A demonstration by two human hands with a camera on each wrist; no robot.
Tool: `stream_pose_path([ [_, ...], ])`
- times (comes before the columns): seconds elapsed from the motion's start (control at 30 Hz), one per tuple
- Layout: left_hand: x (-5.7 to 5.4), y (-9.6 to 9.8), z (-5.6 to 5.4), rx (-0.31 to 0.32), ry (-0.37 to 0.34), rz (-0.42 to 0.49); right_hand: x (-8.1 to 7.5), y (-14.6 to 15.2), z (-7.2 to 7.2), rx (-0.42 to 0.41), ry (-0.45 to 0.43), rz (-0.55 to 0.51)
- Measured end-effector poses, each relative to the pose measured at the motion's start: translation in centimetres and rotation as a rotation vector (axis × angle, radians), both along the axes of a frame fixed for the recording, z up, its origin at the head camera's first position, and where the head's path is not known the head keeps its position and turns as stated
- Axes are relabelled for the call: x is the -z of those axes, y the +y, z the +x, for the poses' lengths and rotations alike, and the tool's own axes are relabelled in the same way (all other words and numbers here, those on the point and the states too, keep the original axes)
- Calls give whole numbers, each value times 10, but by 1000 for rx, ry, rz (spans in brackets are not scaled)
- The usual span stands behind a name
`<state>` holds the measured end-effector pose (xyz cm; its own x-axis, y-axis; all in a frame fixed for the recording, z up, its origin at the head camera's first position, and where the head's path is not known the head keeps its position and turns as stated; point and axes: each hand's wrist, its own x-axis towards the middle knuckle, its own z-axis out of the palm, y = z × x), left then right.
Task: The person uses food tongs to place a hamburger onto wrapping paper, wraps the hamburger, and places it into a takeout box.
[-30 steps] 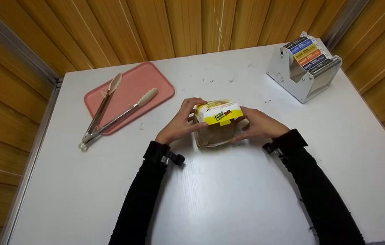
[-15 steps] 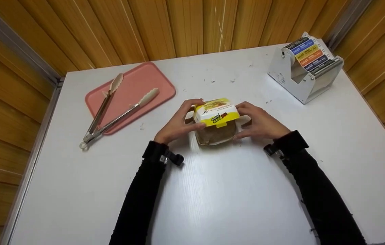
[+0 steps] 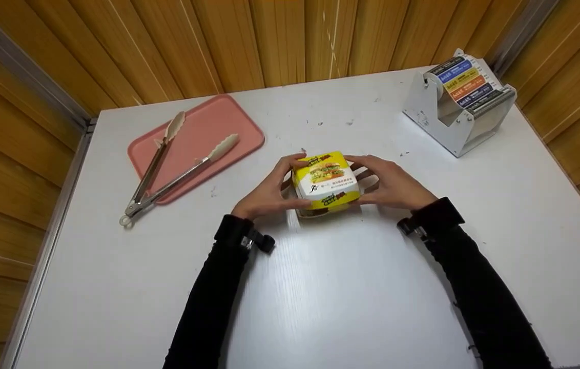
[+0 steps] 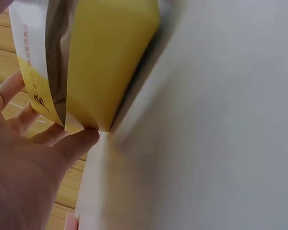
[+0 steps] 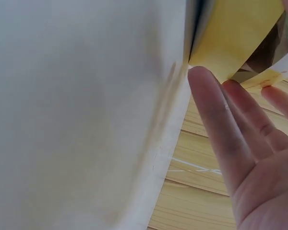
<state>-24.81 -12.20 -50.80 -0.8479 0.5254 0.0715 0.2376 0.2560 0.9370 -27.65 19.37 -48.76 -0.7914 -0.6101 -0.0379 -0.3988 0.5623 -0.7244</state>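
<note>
A yellow-and-white paper burger box point(image 3: 327, 180) with a burger printed on its lid sits at the middle of the white table. My left hand point(image 3: 273, 187) grips its left side, thumb at the front corner and fingers toward the back. On the opposite side my right hand point(image 3: 390, 182) holds it, fingers spread along the lid and lower wall. Between lid and base a gap shows in both wrist views, with something brown point(image 4: 60, 52) inside. The left thumb point(image 4: 81, 141) lies against the yellow lower wall.
A pink tray point(image 3: 203, 128) lies at the back left, with spread metal tongs point(image 3: 180, 177) resting across it. At the back right stands a metal label dispenser point(image 3: 461, 102) with coloured rolls. Wood-panelled walls point(image 3: 280, 41) border the table point(image 3: 351, 287).
The lid has tilted down at the front over the base, so its printed top now faces up and most of the brown front is covered. Both hands have stayed on the box.
</note>
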Motion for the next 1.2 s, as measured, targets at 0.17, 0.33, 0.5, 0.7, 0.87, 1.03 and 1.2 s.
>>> stream_pose_path([
  [0.17,6,2,5,29,112,-82,0,1,1,-21,-9,4],
  [0.33,11,5,5,-38,185,-140,0,1,2,-25,20,-3],
  [0.5,12,5,5,-133,160,-150,1,-5,4,-26,51,-1],
  [0.7,11,5,9,-180,148,-198,-1,-13,8,20,51,-11],
  [0.87,14,8,10,-244,60,-23,0,-19,9,67,54,-28],
  [1.03,15,13,11,-354,3,115,2,-23,9,104,46,-22],
  [1.2,16,16,10,-366,40,104,3,-25,9,136,41,-10],
])
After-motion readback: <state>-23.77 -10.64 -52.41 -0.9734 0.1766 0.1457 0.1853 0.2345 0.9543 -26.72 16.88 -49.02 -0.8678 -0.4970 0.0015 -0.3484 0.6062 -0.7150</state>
